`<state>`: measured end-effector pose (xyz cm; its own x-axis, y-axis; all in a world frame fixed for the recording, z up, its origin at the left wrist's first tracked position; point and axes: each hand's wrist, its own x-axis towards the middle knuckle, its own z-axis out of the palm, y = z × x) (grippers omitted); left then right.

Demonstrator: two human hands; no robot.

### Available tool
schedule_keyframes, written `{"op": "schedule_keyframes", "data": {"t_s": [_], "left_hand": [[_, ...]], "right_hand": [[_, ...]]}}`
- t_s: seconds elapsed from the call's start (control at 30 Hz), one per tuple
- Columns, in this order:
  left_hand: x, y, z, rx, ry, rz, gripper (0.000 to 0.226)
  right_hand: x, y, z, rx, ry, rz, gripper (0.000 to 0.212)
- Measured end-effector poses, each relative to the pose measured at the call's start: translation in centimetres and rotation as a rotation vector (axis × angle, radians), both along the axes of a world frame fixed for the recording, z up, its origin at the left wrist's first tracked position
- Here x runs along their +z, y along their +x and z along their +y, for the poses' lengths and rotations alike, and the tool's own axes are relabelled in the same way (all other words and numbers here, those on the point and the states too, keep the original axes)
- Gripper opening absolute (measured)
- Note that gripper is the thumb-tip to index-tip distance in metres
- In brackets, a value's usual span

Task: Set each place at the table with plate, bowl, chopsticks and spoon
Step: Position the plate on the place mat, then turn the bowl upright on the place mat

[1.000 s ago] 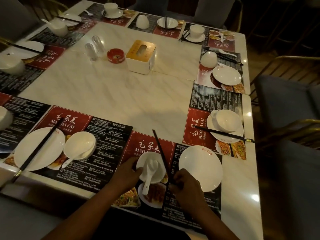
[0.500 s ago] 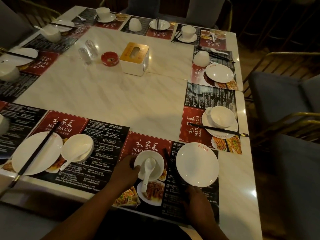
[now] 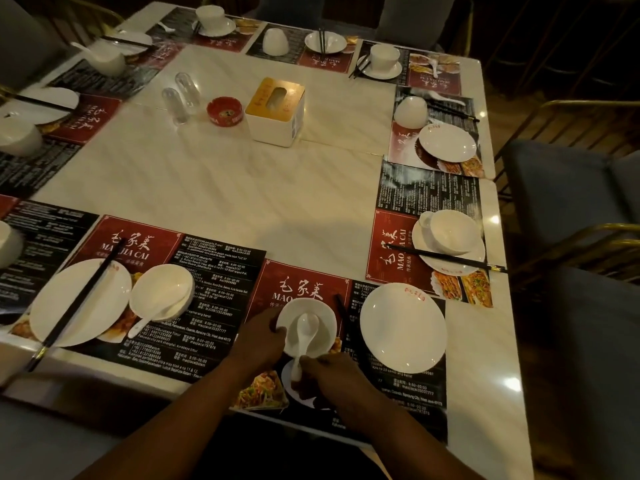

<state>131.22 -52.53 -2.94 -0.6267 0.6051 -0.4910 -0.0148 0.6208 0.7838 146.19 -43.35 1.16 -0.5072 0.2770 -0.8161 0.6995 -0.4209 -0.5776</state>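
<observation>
Dinner service being laid on a marble bench (image 3: pixel 225 188): at far left a place stands ready, the left plate (image 3: pixel 102 306) crossed by the left chopsticks (image 3: pixel 78 302), with the left bowl (image 3: pixel 161 289) just beside it, a spoon resting inside. At the centre place, the person's left hand (image 3: pixel 261 336) keeps the hold it had half a second ago, fingers curled against the left rim of the bowl (image 3: pixel 323 325). The spoon (image 3: pixel 306 327) lies in that bowl, its handle reaching out over the near rim. The right hand (image 3: pixel 336 375), which half a second ago sat at the bench's near edge below the plate, has crossed to the left, its fingers now curled round the end of the spoon's handle. The chopsticks (image 3: pixel 340 308), held by that hand a second ago, lie free on the place mat (image 3: pixel 301 282) just right of the bowl, partly lost against the dark print. The plate (image 3: pixel 403 327) sits just right of them, where it was. On the bench's right side, the right bowl (image 3: pixel 450 232) sits on a plate with the right chopsticks (image 3: pixel 446 258) laid across the front.
</observation>
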Motion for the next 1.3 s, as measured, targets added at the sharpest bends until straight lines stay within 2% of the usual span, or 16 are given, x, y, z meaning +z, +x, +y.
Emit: {"op": "schedule_keyframes", "data": {"t_s": [0.13,0.23,0.33,0.47,0.6,0.77,1.03,1.17,1.23,1.3], "left_hand": [[-0.6,-0.6,-0.1,0.010,0.011,-0.038,0.042],[-0.9,-1.3,0.2,-0.004,0.018,0.017,0.040],[-0.9,-2.8,1.0,0.018,0.021,0.034,0.037],[-0.8,-5.0,3.1,0.075,0.011,0.025,0.045],[-0.8,-6.9,5.6,0.017,-0.008,0.105,0.046],[-0.8,-9.4,7.2,-0.073,-0.023,0.127,0.044],[-1.5,-11.9,7.3,-0.100,0.000,0.051,0.042],[-1.6,-12.1,7.7,-0.135,0.003,0.081,0.041],[-1.2,-12.1,7.9,-0.143,-0.032,0.157,0.043],[-0.5,-11.9,7.9,-0.144,-0.051,0.316,0.046]], "right_hand": [[0.4,0.2,0.6,0.044,0.036,0.038,0.026],[1.8,0.4,1.7,0.059,0.045,0.083,0.021],[3.2,0.5,3.1,0.090,0.156,0.091,0.015],[3.6,0.9,5.2,-0.033,0.264,0.134,0.016],[1.8,0.9,6.5,-0.166,0.397,0.032,0.019],[-1.4,-1.6,7.9,-0.125,0.571,-0.116,0.018],[-3.7,-6.6,12.0,0.155,0.923,-0.298,0.011],[-4.1,-7.0,12.9,0.335,1.043,-0.402,0.026],[-4.3,-6.8,13.1,0.427,1.095,-0.456,0.031],[-4.4,-6.5,13.2,0.474,1.133,-0.467,0.033]]}}
